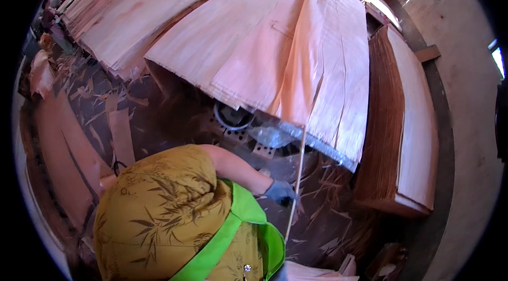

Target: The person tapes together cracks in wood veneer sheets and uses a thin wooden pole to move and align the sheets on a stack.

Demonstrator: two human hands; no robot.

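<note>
My left hand, in a grey glove, is shut on a long thin wood strip. The strip runs from the torn lower edge of a wide pale veneer sheet down past my hand toward the floor. The sheet lies spread over a raised bed with a metal front edge just beyond my hand. My bare forearm comes out of a yellow leaf-patterned sleeve with a green vest over it. My right hand is out of sight.
Another pile of veneer sheets lies at the upper left. A tall stack of sheets stands at the right. Veneer scraps litter the dark floor at left. A round dark part sits under the sheet.
</note>
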